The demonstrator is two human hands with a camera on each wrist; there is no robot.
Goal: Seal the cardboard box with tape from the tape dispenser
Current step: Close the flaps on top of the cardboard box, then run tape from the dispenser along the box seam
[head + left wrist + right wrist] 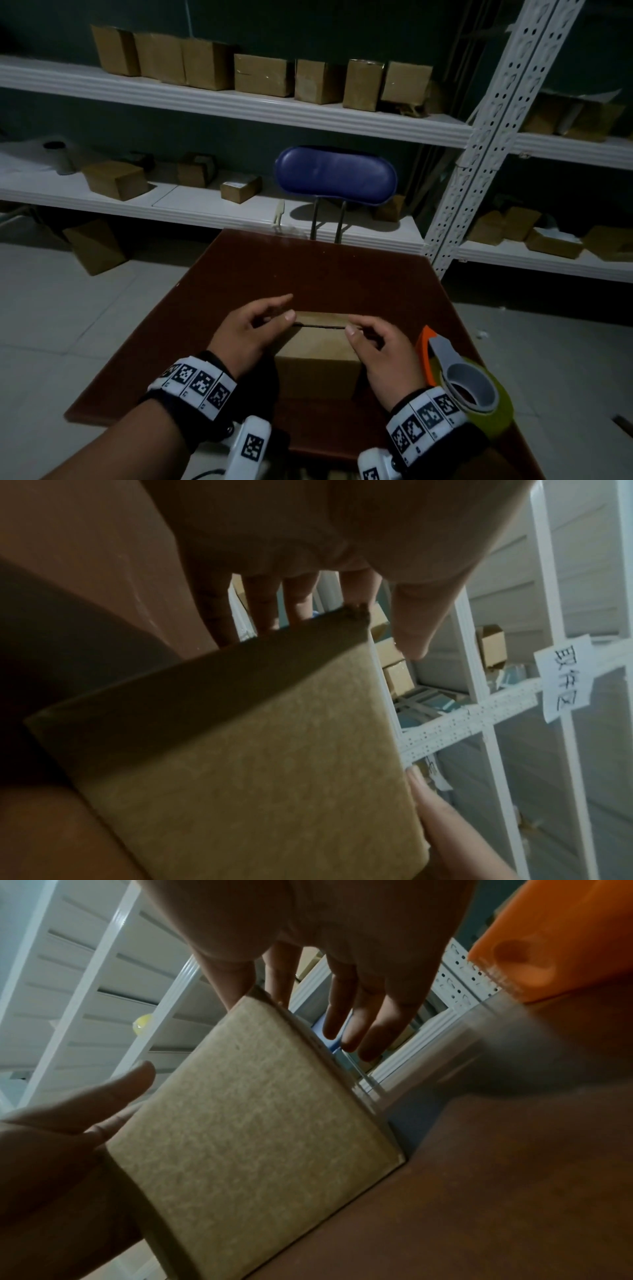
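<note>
— Where do your hands stand?

— Your left hand (251, 330) and right hand (380, 349) flank the cardboard box (317, 363) on the brown table (239, 274). Fingers on both are loosely spread, thumbs resting near the top seam; neither hand pinches or holds anything.

— And the flaps?

— A dark slit shows between them, so I'd judge they aren't quite flush yet. Press both flaps level and draw the edges together before you reach for tape.

— Where's the tape?

— The tape dispenser (455, 373), orange and grey with a yellowish roll, lies just beside your right wrist, untouched. Keep your left hand steadying the box while the right fetches it.

— Anything beyond?

— A blue chair (335, 176) past the table, then white shelving (239, 106) with other cartons.
</note>
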